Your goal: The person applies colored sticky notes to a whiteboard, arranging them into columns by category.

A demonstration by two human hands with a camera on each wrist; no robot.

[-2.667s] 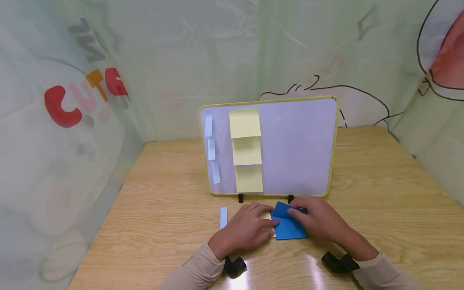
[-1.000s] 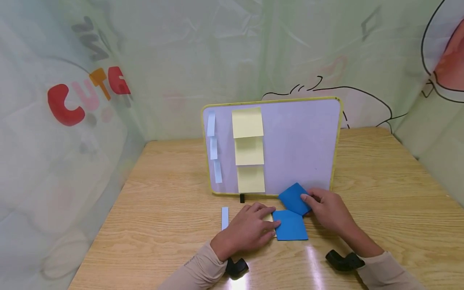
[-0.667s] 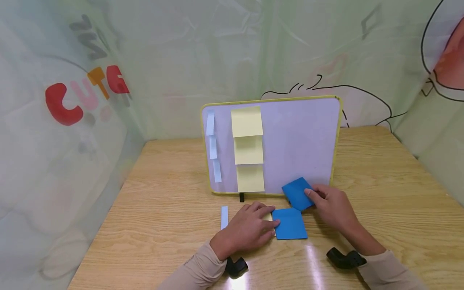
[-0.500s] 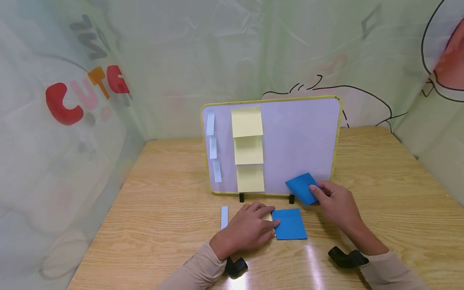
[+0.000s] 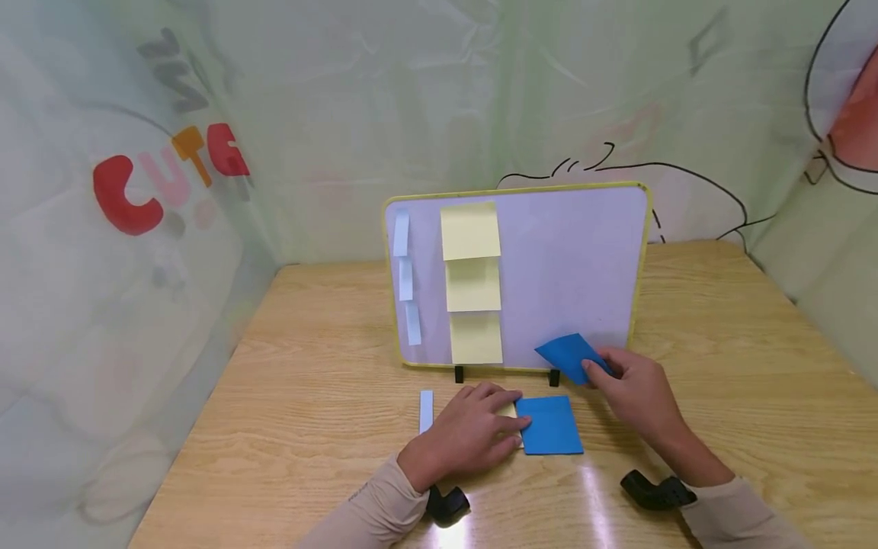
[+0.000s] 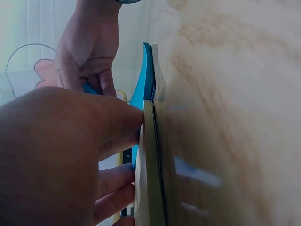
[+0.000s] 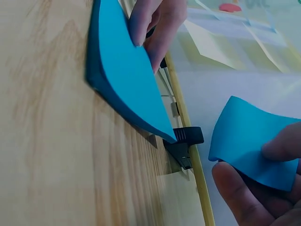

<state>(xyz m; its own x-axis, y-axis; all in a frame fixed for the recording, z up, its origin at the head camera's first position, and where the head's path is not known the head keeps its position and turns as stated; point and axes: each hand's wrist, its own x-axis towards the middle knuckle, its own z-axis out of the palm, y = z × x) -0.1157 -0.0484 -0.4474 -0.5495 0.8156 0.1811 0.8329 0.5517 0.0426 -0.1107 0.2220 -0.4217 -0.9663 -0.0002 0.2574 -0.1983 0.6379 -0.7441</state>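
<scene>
My right hand (image 5: 634, 389) pinches a single blue sticky note (image 5: 571, 357) between thumb and fingers, in front of the whiteboard's lower right part. In the right wrist view that note (image 7: 254, 141) is bent into a curve. On the table lies a pad of blue sticky notes (image 5: 551, 427), apart from the held note. My left hand (image 5: 469, 431) rests on the yellow sticky note pad (image 5: 509, 412) beside it, with fingertips on the blue pad's left edge. Most of the yellow pad is hidden under that hand. The left wrist view shows the pads' edges side-on.
The yellow-framed whiteboard (image 5: 562, 267) stands on black feet (image 5: 554, 377) behind the pads. Three yellow notes (image 5: 473, 284) form a column on it, with three narrow pale blue strips (image 5: 406, 278) to their left. A pale blue strip pad (image 5: 426, 410) lies left of my left hand.
My right hand has peeled the top blue note off its pad and carried it up and right, then slightly back down just now. The left hand has stayed on the pads.
</scene>
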